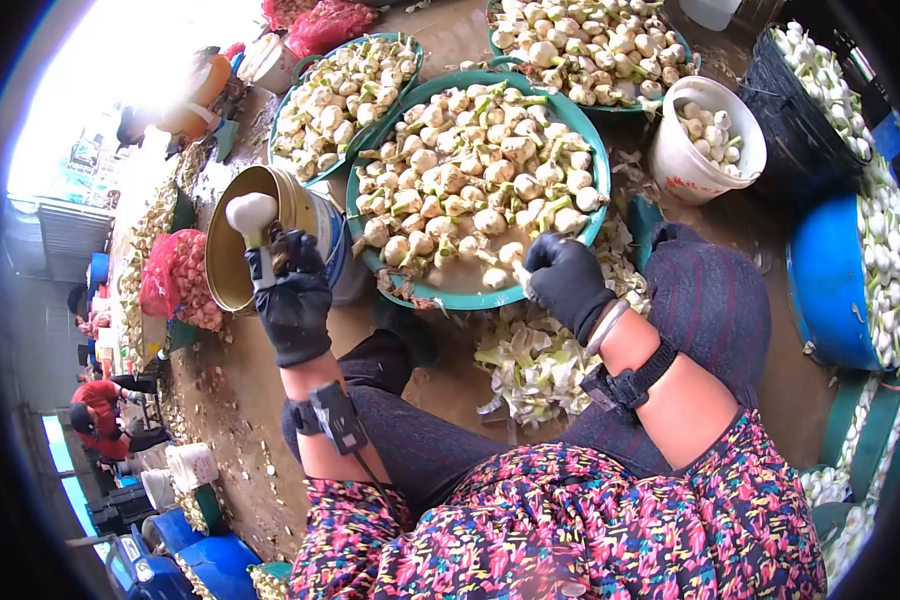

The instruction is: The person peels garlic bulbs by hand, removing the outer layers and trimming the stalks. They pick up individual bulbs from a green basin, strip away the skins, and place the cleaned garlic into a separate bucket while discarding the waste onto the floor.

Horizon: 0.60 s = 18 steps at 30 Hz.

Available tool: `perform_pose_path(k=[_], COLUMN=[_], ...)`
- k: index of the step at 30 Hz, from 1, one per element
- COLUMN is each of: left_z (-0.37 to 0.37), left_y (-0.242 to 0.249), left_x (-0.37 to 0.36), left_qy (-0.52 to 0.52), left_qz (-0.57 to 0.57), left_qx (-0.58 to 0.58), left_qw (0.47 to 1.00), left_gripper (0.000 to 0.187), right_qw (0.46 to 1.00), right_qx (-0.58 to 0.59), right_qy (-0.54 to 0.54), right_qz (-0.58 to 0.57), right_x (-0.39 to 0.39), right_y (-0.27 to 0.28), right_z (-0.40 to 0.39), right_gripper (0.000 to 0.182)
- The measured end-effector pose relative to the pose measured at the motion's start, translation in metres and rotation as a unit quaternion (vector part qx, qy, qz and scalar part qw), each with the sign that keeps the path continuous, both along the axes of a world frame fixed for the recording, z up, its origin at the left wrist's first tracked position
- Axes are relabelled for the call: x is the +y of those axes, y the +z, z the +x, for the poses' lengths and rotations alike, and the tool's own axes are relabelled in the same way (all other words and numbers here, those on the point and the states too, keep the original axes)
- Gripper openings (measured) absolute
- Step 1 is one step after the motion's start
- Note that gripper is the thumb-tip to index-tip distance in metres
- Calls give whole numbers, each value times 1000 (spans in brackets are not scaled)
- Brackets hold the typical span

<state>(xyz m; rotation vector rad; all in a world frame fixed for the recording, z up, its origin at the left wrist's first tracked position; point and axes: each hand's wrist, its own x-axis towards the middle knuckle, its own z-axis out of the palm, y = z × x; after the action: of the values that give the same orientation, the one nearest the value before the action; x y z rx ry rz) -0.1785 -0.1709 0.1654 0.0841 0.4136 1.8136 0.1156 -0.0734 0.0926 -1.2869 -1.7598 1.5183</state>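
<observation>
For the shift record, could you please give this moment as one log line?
left hand: holds garlic bulb raised | right hand: at green basin rim, grip unclear | trimmings below

A basin (580, 215) of garlic bulbs (470, 170) sits before my knees. Left of it stands a tin bucket (300, 200); far right, a pail (685, 165). Trimmings (530, 360) lie near, between basin and my lap. More basins (300, 90) sit farther off.
</observation>
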Motion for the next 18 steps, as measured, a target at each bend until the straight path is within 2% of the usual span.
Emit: perform_pose_path(k=[1,2,3,4,5,6,7,9,10,11,12,13,15,16,18], left_z=[-4,5,28,55,76,88,95,103,106,108,107,107,106,107,117], left_y=[-11,-22,-37,-53,-71,-97,-127,-183,-205,-228,-265,-278,-267,-258,-206], left_x=[5,9,16,24,32,40,49,57,61,64,64,67,75,75,76], left_qy=[9,8,-20,-49,-79,-164,-238,-256,-276,-295,-286,-324,-352,-353,-287], left_qz=[7,6,-68,-139,-205,-264,-305,-232,-238,-242,-263,-303,-318,-317,-349], left_qx=[112,111,256,394,521,667,779,806,799,792,718,584,633,633,377], left_qw=[994,994,964,907,825,677,494,480,478,476,577,680,611,611,809], left_gripper=[19,19,18,18,19,21,24,36,40,44,33,37,40,40,38], right_qw=[996,976,939,888,882,891,898,897,899,892,906,918,921,938,962], right_qx=[-45,-90,-132,-172,-181,-155,-130,-128,-130,-192,-168,-145,-156,-150,-131], right_qy=[69,195,316,422,427,419,411,419,416,409,388,368,357,314,239], right_qz=[20,31,39,60,84,82,81,56,44,-21,-27,-31,-13,6,31], right_x=[-1,-1,-2,-8,-16,-22,-24,-21,-18,-14,-11,-9,-6,-8,-4], right_y=[14,15,14,11,13,11,10,13,14,30,36,39,33,22,21], right_z=[4,5,6,3,4,5,5,4,5,4,6,8,8,8,7], right_gripper=[7,10,12,25,25,27,29,34,38,34,34,34,33,34,35])
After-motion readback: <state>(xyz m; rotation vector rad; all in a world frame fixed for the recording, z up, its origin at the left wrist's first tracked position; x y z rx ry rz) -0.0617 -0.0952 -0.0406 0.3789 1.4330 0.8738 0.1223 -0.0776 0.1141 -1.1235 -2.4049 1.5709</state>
